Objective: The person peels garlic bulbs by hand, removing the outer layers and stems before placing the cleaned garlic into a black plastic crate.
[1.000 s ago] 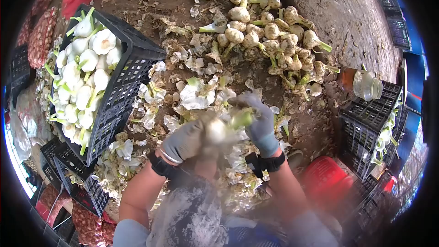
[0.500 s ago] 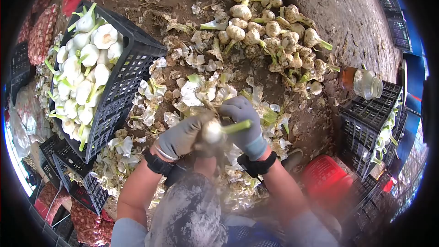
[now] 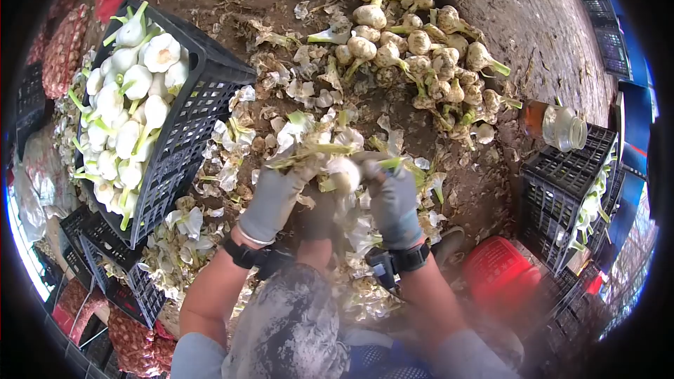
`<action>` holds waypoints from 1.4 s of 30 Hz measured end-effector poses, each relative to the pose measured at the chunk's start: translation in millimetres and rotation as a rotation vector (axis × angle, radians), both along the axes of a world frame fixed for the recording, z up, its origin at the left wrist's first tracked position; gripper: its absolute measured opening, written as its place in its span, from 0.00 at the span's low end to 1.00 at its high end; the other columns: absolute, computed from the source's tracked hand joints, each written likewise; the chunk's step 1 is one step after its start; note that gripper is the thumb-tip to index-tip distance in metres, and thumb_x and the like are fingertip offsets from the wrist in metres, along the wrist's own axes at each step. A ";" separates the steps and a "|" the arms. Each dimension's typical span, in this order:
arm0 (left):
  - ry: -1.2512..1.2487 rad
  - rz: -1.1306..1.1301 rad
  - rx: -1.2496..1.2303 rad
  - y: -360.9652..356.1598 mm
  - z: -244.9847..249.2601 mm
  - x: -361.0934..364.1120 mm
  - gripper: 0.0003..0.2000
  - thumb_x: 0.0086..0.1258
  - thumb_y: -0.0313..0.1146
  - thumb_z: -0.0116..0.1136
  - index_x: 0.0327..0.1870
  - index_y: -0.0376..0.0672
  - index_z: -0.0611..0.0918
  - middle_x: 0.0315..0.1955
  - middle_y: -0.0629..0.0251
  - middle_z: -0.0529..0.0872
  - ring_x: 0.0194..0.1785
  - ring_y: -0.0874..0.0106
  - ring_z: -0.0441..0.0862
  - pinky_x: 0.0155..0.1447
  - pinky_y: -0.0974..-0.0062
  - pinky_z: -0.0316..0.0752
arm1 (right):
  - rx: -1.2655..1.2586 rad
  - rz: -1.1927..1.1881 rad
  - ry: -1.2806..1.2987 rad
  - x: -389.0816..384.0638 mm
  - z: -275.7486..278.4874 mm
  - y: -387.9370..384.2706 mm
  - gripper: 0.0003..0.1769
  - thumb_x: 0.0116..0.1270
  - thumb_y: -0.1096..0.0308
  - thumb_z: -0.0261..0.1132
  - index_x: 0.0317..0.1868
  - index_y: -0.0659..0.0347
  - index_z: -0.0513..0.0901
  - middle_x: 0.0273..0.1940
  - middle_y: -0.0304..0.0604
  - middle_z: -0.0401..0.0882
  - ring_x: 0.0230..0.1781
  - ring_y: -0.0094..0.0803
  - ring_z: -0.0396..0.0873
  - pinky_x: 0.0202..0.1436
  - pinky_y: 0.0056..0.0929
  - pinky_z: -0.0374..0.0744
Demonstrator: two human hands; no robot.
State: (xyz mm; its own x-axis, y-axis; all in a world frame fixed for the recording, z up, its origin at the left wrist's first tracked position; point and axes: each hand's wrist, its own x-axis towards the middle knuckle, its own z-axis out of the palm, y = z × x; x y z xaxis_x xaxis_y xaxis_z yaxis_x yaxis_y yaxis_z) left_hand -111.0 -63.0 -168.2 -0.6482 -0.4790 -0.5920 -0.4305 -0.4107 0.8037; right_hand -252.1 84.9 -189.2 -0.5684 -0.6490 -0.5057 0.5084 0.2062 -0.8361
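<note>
A whitish garlic bulb (image 3: 344, 174) is between my two gloved hands, above the ground in the middle of the head view. My right hand (image 3: 393, 203) is closed around its green stem (image 3: 388, 163), which points right. Closed too, my left hand (image 3: 275, 198) grips yellowish strips of garlic husk (image 3: 319, 149) on the bulb's left side. Whether those strips are still attached is hard to make out. My fingertips are partly blurred. Beyond the hands lies a heap of brownish, dirty garlic bulbs (image 3: 421, 56).
At left, a tilted black crate (image 3: 200, 98) holds many white garlic bulbs (image 3: 126, 112). Peeled husks (image 3: 232, 147) litter the soil. At right are a glass jar (image 3: 564, 130), another black crate (image 3: 562, 182) and a red bucket (image 3: 502, 274). Mesh sacks (image 3: 67, 52) stand far left.
My right hand has moved right and turned, away from my left. The bulb has shifted slightly right and up. Husk strips now show at my left fingers.
</note>
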 end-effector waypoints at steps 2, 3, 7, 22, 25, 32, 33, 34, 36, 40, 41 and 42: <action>0.130 0.103 -0.018 -4.4 -3.4 7.9 0.21 0.77 0.44 0.60 0.59 0.35 0.81 0.45 0.68 0.88 0.46 0.82 0.80 0.50 0.79 0.76 | 0.085 -0.174 -0.155 -10.2 -12.0 10.6 0.13 0.77 0.65 0.61 0.49 0.65 0.87 0.39 0.40 0.87 0.36 0.26 0.84 0.43 0.23 0.82; 0.038 -0.075 -0.256 -8.9 -4.3 12.0 0.22 0.74 0.45 0.62 0.58 0.35 0.81 0.46 0.63 0.87 0.46 0.75 0.81 0.50 0.74 0.77 | 0.085 -0.175 -0.152 -13.4 -15.1 17.2 0.13 0.77 0.65 0.61 0.49 0.65 0.87 0.39 0.40 0.87 0.36 0.26 0.84 0.43 0.23 0.82; -0.233 -0.515 -1.010 -10.3 -13.6 32.4 0.28 0.65 0.55 0.67 0.48 0.34 0.82 0.47 0.47 0.83 0.45 0.48 0.83 0.54 0.59 0.77 | 0.125 -0.215 -0.050 -7.5 -2.8 13.6 0.13 0.76 0.65 0.64 0.49 0.68 0.86 0.37 0.38 0.85 0.34 0.24 0.82 0.39 0.25 0.80; -0.044 -0.285 -0.210 -8.4 -2.4 9.9 0.19 0.66 0.31 0.63 0.58 0.34 0.80 0.44 0.56 0.85 0.47 0.62 0.85 0.52 0.67 0.79 | -0.266 -0.416 -0.887 -6.6 -29.8 32.4 0.19 0.78 0.57 0.58 0.61 0.59 0.78 0.57 0.46 0.83 0.58 0.39 0.81 0.60 0.39 0.80; -0.322 -0.537 -0.794 -11.7 1.6 11.0 0.23 0.60 0.32 0.66 0.58 0.36 0.80 0.57 0.45 0.78 0.59 0.49 0.79 0.61 0.57 0.74 | -0.185 -0.215 -0.546 2.6 -20.4 25.8 0.19 0.78 0.57 0.58 0.61 0.59 0.78 0.59 0.46 0.82 0.61 0.41 0.79 0.65 0.43 0.78; -0.464 -0.654 -0.904 -3.3 17.3 10.0 0.28 0.62 0.39 0.68 0.63 0.37 0.76 0.62 0.42 0.75 0.62 0.48 0.76 0.64 0.55 0.72 | -0.323 -0.230 -0.598 11.0 19.1 1.0 0.22 0.78 0.57 0.57 0.58 0.69 0.78 0.56 0.52 0.82 0.59 0.39 0.79 0.68 0.41 0.73; -0.235 -0.620 -0.680 0.9 19.4 6.5 0.27 0.63 0.43 0.68 0.61 0.38 0.78 0.60 0.44 0.77 0.60 0.49 0.78 0.63 0.56 0.73 | -0.286 -0.206 -0.609 17.9 15.2 -1.7 0.22 0.78 0.57 0.58 0.57 0.70 0.79 0.53 0.50 0.83 0.54 0.38 0.82 0.62 0.40 0.79; -0.009 -0.576 -0.452 2.8 21.4 7.4 0.26 0.65 0.46 0.68 0.59 0.39 0.80 0.58 0.46 0.79 0.58 0.50 0.80 0.62 0.57 0.74 | -0.195 -0.154 -0.503 17.4 13.5 -7.0 0.22 0.78 0.57 0.59 0.56 0.70 0.79 0.50 0.49 0.84 0.50 0.36 0.83 0.56 0.37 0.81; -0.038 -0.575 -0.579 6.7 13.9 20.1 0.23 0.66 0.47 0.68 0.55 0.39 0.82 0.55 0.48 0.81 0.55 0.51 0.82 0.60 0.57 0.75 | -0.055 -0.163 -0.310 13.4 -4.1 -5.2 0.20 0.77 0.58 0.60 0.55 0.70 0.80 0.44 0.46 0.85 0.43 0.33 0.85 0.47 0.32 0.84; -0.109 -0.294 -0.858 -6.0 18.7 37.3 0.13 0.66 0.38 0.69 0.44 0.39 0.84 0.42 0.54 0.85 0.44 0.55 0.84 0.53 0.65 0.79 | -0.017 -0.257 -0.172 2.8 -0.3 -16.5 0.18 0.77 0.61 0.61 0.52 0.70 0.81 0.39 0.43 0.84 0.38 0.29 0.84 0.46 0.29 0.85; -0.158 -0.102 -0.859 -9.3 28.4 40.6 0.10 0.66 0.34 0.69 0.41 0.39 0.84 0.39 0.54 0.84 0.43 0.57 0.84 0.52 0.68 0.79 | -0.042 -0.264 -0.137 4.7 10.8 -22.5 0.18 0.77 0.61 0.61 0.51 0.71 0.81 0.39 0.44 0.84 0.38 0.28 0.84 0.46 0.29 0.84; -0.137 -0.007 -0.860 -13.9 37.0 42.0 0.15 0.62 0.29 0.71 0.49 0.39 0.83 0.40 0.58 0.84 0.43 0.62 0.83 0.53 0.72 0.78 | -0.020 -0.184 -0.079 7.8 25.7 -32.2 0.17 0.77 0.61 0.61 0.51 0.69 0.83 0.40 0.44 0.86 0.38 0.28 0.84 0.47 0.28 0.83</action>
State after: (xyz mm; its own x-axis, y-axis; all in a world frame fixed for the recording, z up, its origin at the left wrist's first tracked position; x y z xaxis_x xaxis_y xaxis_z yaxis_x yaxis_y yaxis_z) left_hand -69.0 -77.0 -131.2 -0.6021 -0.7922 -0.0994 -0.5465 0.3182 0.7746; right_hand -244.4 52.6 -163.4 -0.6377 -0.5480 -0.5413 0.5999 0.0876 -0.7953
